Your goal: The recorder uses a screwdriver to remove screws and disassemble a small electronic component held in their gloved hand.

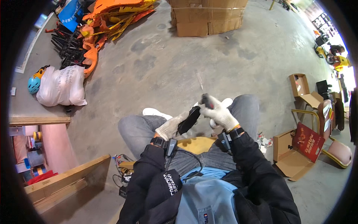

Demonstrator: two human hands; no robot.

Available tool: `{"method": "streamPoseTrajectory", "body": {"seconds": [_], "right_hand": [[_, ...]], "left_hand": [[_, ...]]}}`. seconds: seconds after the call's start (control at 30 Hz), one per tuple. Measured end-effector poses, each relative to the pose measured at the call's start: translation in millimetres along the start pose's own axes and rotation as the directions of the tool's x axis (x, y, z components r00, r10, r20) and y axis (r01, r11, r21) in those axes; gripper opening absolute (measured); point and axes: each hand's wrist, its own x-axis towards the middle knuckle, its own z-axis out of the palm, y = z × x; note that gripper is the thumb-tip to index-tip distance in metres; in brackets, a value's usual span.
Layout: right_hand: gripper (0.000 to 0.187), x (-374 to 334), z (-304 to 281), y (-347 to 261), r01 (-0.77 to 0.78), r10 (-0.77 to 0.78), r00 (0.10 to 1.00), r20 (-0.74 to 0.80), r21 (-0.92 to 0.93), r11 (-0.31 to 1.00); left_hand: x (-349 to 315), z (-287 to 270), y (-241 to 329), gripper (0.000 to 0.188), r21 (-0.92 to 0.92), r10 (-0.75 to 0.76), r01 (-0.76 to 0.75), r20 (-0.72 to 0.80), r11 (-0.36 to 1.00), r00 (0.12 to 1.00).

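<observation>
Both of my hands wear off-white knit gloves and work close together above my lap. My left hand [169,127] is closed on a flat, elongated black part [189,120] that slants up to the right; its exact kind is unclear. In my right hand [220,114] is a screwdriver [206,100] with a black and red handle. Its thin shaft points away from me and looks blurred. The right fist sits beside the black part's upper end; whether they touch I cannot tell. Below the hands, a yellow surface [195,145] shows between my legs.
A large cardboard box [209,18] stands ahead. Orange and yellow plastic parts [112,16] are piled far left, near a stuffed white bag [61,86] and blue helmet [34,85]. Open cardboard boxes [294,153] and a chair [338,152] are right. A wooden frame [69,179] lies left.
</observation>
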Motion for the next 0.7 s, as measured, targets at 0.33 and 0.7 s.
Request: {"method": "streamPoseTrajectory", "body": {"seconds": [0.33, 0.7], "right_hand": [[0.06, -5.0, 5.5, 7.4, -0.025, 0.018, 0.99, 0.138, 0.047, 0.999], [0.026, 2.7, -6.4, 9.5, -0.031, 0.115, 0.979, -0.166, 0.441, 0.897]], "left_hand": [[4.5, -19.4, -22.9, 0.059, -0.015, -0.01, 0.011, 0.08, 1.0, 0.997], [3.6, 1.4, 13.8, 0.057, -0.263, 0.35, -0.353, -0.06, 0.898, 0.935]]}}
